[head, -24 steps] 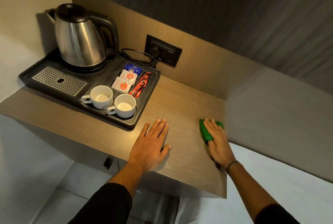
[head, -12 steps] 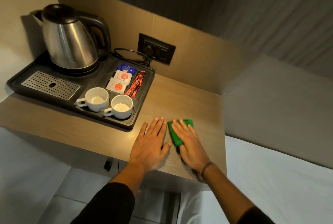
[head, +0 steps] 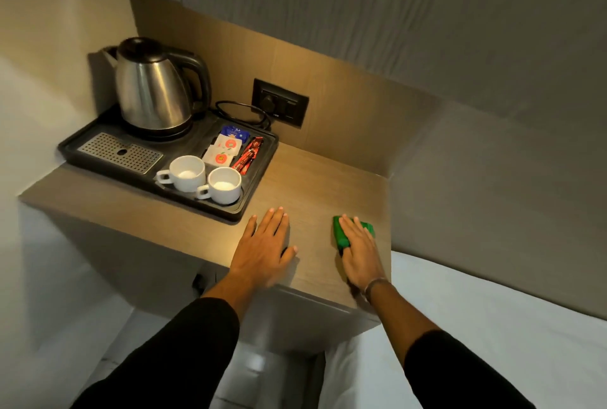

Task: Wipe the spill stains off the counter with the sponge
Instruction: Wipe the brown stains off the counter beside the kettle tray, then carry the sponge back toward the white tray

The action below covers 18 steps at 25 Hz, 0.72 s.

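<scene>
A green sponge (head: 339,231) lies flat on the wooden counter (head: 315,185), toward its right front part. My right hand (head: 359,251) presses down on the sponge with fingers extended, covering most of it. My left hand (head: 264,249) rests palm-down on the counter a little to the left, fingers spread, holding nothing. No stain shows clearly on the wood.
A black tray (head: 256,191) on the counter's left holds a steel kettle (head: 152,89), two white cups (head: 187,172), sachets (head: 226,149) and a drip grate (head: 120,152). A wall socket (head: 281,106) with a cord sits behind. A white bed (head: 492,326) borders the right.
My right hand slid the sponge left until it was next to my left hand, then back to the right. My left hand stayed planted on the counter.
</scene>
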{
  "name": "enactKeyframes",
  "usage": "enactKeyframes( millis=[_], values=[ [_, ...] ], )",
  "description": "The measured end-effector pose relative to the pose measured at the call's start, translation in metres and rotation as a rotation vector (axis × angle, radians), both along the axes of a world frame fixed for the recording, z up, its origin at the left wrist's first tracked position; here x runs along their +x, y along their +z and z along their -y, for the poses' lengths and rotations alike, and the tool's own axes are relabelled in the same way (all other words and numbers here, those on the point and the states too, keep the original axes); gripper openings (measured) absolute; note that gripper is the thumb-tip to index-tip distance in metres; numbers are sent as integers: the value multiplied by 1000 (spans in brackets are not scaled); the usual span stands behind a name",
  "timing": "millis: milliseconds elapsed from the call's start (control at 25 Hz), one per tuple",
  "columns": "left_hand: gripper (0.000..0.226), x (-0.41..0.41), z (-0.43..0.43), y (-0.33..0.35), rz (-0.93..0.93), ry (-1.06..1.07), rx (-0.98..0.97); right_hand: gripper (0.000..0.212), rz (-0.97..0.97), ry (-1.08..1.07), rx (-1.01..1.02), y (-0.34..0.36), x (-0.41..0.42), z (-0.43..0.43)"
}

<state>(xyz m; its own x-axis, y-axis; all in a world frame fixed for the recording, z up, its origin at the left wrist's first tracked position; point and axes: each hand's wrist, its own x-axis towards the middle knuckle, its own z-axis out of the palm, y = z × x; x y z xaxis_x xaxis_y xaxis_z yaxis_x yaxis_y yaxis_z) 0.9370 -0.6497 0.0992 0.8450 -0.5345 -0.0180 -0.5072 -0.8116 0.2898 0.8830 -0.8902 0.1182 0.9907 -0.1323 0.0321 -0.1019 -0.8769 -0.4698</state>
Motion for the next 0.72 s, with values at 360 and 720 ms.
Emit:
enactKeyframes(
  millis=[360,720],
  values=[
    [77,-212,-125,-1,50,373,52,80,135,543,-88,6,-116,-151],
    [78,-504,-318,-44,-47,987,116,77,26,1037,27,-44,-306,-387]
  ],
)
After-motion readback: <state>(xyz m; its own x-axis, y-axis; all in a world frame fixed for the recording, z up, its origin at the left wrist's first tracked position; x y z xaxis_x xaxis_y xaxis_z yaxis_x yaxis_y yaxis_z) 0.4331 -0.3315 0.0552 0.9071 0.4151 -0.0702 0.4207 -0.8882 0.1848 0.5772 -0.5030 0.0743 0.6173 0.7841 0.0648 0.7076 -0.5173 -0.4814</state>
